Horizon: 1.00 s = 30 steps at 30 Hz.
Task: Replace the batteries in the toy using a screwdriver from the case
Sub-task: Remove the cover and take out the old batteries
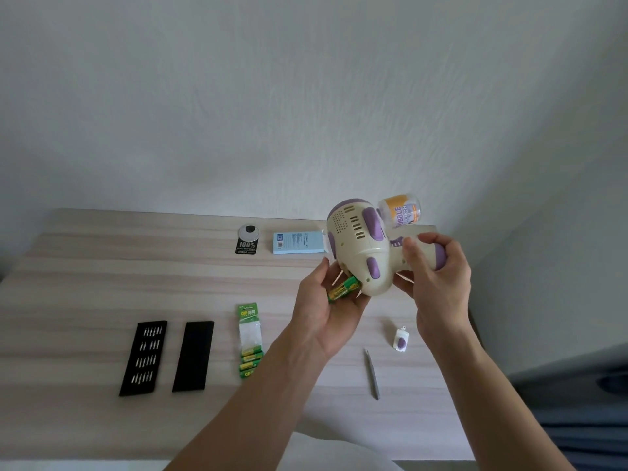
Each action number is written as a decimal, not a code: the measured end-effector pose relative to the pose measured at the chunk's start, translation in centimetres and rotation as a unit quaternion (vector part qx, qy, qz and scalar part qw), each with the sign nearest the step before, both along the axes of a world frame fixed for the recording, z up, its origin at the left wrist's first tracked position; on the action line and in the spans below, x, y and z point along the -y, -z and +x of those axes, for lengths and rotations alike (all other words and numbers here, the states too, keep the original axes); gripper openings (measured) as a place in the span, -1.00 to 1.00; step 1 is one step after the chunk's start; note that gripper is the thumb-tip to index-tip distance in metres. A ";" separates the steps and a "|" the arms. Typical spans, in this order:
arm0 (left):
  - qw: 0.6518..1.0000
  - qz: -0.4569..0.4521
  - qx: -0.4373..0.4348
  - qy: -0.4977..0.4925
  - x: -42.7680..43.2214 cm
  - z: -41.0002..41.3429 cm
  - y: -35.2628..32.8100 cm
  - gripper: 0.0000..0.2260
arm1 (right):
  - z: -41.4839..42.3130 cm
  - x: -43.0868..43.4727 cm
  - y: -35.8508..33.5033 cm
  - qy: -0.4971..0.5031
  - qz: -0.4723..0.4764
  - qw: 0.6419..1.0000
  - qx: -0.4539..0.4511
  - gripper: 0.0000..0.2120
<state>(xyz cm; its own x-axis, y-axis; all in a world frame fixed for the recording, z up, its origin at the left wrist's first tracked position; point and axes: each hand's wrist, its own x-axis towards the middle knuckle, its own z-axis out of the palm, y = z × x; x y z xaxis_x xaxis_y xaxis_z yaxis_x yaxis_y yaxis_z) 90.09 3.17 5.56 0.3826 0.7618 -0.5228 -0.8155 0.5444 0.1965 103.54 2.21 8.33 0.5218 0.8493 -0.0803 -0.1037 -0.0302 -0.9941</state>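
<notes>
A cream and purple bubble-gun toy (360,246) is held up above the table, with a bubble solution bottle (401,210) on its top. My right hand (438,266) grips its purple handle. My left hand (326,300) is cupped under the toy's lower end and holds green batteries (343,288) in the palm. On the table lie a grey screwdriver (372,373), the small cream battery cover (401,339), a green battery pack (250,341), and the black bit case tray (144,358) with its lid (193,356).
At the table's back lie a pale blue box (297,243) and a black card with a round disc (247,239). The table's right edge drops off beside a dark blue seat (584,402). A white wall stands behind.
</notes>
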 end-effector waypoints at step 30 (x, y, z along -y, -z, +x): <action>0.997 -0.057 -0.024 -0.046 -0.4 -0.8 -1.2 -0.74 | -1.7 0.6 -0.4 -0.035 0.038 0.998 0.025 -0.84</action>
